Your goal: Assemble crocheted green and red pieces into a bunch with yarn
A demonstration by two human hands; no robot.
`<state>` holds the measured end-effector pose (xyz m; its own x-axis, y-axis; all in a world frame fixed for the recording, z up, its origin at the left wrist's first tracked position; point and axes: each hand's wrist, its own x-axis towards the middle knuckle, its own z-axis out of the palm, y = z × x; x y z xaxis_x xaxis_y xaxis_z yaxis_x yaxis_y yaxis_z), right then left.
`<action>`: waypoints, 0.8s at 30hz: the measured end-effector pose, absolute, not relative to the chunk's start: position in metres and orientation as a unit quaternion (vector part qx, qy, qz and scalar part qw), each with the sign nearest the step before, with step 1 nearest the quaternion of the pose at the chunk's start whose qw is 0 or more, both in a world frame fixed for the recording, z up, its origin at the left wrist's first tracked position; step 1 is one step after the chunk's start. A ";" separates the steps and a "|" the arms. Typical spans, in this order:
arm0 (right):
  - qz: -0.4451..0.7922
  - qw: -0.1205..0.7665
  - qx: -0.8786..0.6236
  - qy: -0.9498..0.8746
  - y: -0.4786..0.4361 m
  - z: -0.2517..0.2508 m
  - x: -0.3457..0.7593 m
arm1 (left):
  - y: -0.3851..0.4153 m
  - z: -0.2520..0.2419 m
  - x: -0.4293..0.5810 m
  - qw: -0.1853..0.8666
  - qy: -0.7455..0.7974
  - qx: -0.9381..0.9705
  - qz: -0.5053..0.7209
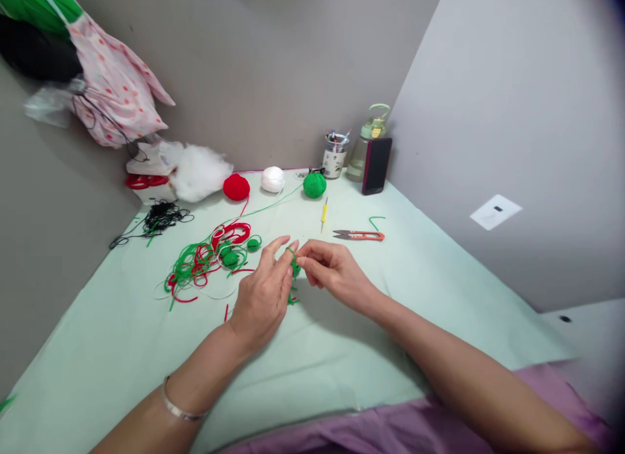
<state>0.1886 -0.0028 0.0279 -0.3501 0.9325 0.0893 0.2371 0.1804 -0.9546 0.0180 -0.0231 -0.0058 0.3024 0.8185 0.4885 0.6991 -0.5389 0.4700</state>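
My left hand [262, 291] and my right hand [332, 270] meet above the pale green table cover [390, 297]. Between their pinched fingertips sits a small green crochet piece [295, 268] with a green yarn strand looped over my left fingers. Both hands are closed on it. The strand runs back to a green yarn ball [314, 185]. Just left of my left hand lies a tangle of green and red yarn scraps [208, 258] with small green crocheted pieces [230, 258].
Red snips [359, 235] and a yellow-handled crochet hook [323, 213] lie beyond my hands. Red [236, 187] and white [272, 179] yarn balls, white stuffing [200, 172], a pen cup [334, 156], bottle [366, 144] and phone [377, 165] line the back. Black yarn [159, 219] lies far left.
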 end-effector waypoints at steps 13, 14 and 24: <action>0.543 0.365 -0.402 -0.640 0.002 0.027 0.193 | -0.022 -0.005 0.017 0.094 0.464 0.812 0.341; 0.544 0.372 -0.405 -0.634 0.003 0.026 0.193 | -0.021 -0.005 0.017 0.093 0.463 0.813 0.341; 0.602 0.369 -0.392 -0.590 0.007 0.019 0.192 | -0.020 -0.007 0.015 0.088 0.467 0.817 0.327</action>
<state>0.1925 0.0069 0.0193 -0.4209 0.9063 -0.0377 0.0183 -0.0331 -0.9993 0.0152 -0.0198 -0.0067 0.3493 0.8213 0.4511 0.7057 -0.5473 0.4500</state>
